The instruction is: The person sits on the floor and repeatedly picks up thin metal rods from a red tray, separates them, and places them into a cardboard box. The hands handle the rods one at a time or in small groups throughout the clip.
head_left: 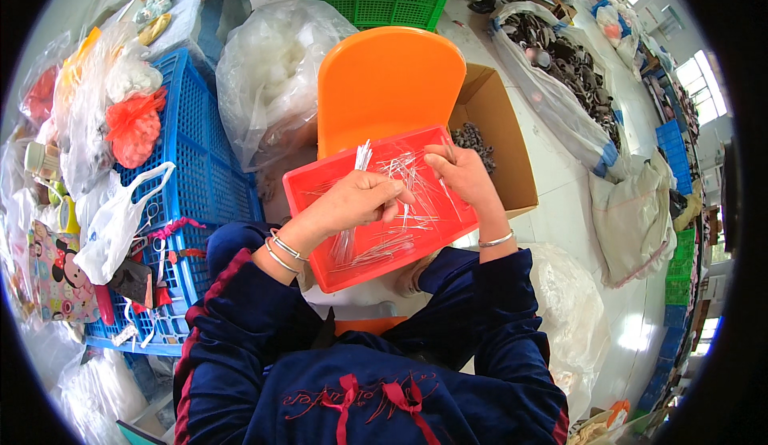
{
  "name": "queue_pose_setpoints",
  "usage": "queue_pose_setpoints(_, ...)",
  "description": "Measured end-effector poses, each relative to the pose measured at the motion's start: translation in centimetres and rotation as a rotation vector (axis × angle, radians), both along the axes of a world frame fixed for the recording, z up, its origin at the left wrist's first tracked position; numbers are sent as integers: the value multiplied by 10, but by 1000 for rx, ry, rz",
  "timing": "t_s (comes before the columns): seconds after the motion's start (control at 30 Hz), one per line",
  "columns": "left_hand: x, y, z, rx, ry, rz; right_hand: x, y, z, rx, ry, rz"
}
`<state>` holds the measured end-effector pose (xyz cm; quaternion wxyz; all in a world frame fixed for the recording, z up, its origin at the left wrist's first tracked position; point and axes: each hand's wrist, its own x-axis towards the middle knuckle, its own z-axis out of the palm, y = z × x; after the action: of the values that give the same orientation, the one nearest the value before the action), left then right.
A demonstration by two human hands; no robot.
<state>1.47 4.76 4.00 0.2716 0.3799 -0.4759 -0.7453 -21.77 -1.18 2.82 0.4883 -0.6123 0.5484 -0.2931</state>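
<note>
A shallow red plastic tray (pixel 298 191) sits before me, over my lap and against an orange chair. Scattered in it are many thin silvery-white wires (pixel 414 174), with a denser heap near its front side. My left hand (pixel 364 202) is closed around a bundle of the same wires (pixel 363 155), whose ends stick out above and below the fist. Above the tray's right side, my right hand (pixel 462 174) has its fingers pinched together. Fine strands show near its fingertips, but whether it holds one is too small to tell.
The orange chair (pixel 390 85) stands just beyond the tray. An open cardboard box (pixel 506 141) is at its right, a clear plastic bag with white filling (pixel 268 69) at its left. Blue crates (pixel 188 141) hung with bags line my left. A sack of dark pieces (pixel 560 77) lies far right.
</note>
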Motion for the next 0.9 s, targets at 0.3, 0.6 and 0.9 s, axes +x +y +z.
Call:
queue_pose_setpoints(0.3,0,1,3,65,10,-91,15,18,6,252,-438,263)
queue_pose_setpoints(0.6,-7,0,-1,112,52,-41,27,25,7,325,-660,256)
queue_pose_setpoints(0.9,-12,1,6,162,133,-41,24,26,0,265,-757,287)
